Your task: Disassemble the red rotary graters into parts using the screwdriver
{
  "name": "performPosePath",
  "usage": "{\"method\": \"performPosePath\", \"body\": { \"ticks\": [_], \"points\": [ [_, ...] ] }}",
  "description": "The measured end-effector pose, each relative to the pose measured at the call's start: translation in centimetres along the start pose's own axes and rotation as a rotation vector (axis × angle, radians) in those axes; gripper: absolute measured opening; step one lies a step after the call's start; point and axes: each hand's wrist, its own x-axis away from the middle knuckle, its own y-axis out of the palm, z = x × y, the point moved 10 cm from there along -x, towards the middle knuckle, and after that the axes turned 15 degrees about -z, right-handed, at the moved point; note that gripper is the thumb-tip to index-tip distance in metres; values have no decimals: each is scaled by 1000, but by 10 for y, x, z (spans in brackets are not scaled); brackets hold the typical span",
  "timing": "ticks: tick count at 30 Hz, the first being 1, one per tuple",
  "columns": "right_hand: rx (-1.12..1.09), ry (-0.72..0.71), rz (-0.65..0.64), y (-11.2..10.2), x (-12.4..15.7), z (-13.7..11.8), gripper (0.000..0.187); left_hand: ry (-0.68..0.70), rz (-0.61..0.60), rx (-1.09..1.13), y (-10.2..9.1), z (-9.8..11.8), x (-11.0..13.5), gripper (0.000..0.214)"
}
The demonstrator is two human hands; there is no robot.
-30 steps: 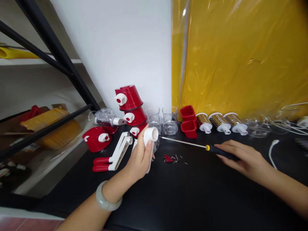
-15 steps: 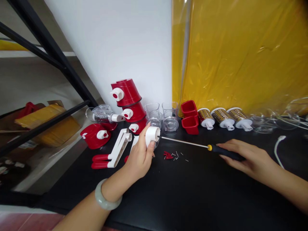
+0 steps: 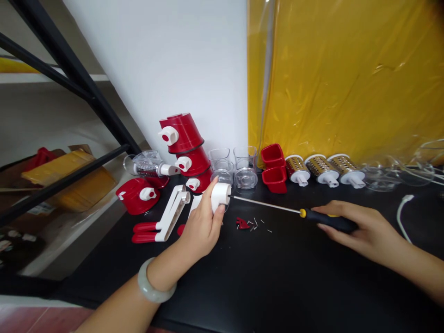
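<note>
My left hand (image 3: pixel 203 222) is closed around a white crank handle (image 3: pixel 219 195), its round hollow end turned to the right. A screwdriver (image 3: pixel 267 205) with a black and yellow grip lies in my right hand (image 3: pixel 360 226), fingers wrapped on the handle. Its tip reaches into the opening of the white end; the screw inside, if any, is hidden. Below the shaft, a small red plastic piece (image 3: pixel 242 224) and several loose screws (image 3: pixel 255 222) lie on the black table (image 3: pixel 277 277). White handles with red grips (image 3: pixel 169 215) lie left of my left hand.
Red grater bodies (image 3: pixel 183 134) stand stacked by the wall, with another red base (image 3: pixel 137 196) to their left. Clear hoppers (image 3: pixel 245 171), red pushers (image 3: pixel 274 169) and drum graters (image 3: pixel 322 171) line the back. A white cable (image 3: pixel 400 217) lies at right; a black rack (image 3: pixel 69 60) stands left.
The screwdriver grip has turned slightly in my right hand, showing a yellow patch on top. The tip stays at the white end, and my left hand is almost unmoved.
</note>
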Motion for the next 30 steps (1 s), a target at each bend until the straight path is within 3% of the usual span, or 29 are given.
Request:
{"method": "performPosePath", "body": {
  "ticks": [2,5,7,9,11,13,15,17,19,20,24,27,30],
  "points": [
    [-193,127,-17,2,1,18,26,10,5,-7,0,2,0,65],
    [-644,245,-26,13,4,37,42,18,-3,-14,2,3,1,65],
    [-911,281,41,17,4,41,50,22,-6,-24,5,5,3,65],
    [-1025,389,122,21,7,46,51,28,-6,-36,8,8,5,64],
    [-952,513,168,21,12,47,52,25,-6,-44,9,11,7,63],
    [-717,541,197,8,14,41,53,9,-14,-49,11,11,7,63],
    [-420,425,232,-13,11,22,46,-12,-32,-49,12,10,6,63],
    [-179,216,257,-29,8,-6,28,-35,-64,-26,14,7,4,62],
    [-68,58,297,-37,9,-25,9,-53,-93,40,17,2,3,61],
    [-73,42,338,-41,11,-25,1,-58,-101,84,19,0,3,61],
    [-422,220,498,-39,23,14,35,-55,-74,219,21,-3,5,61],
    [-689,274,343,-15,16,31,49,-52,-13,211,16,-3,8,62],
    [-698,406,222,-2,17,39,64,-42,17,153,12,-2,9,60]
  ]
}}
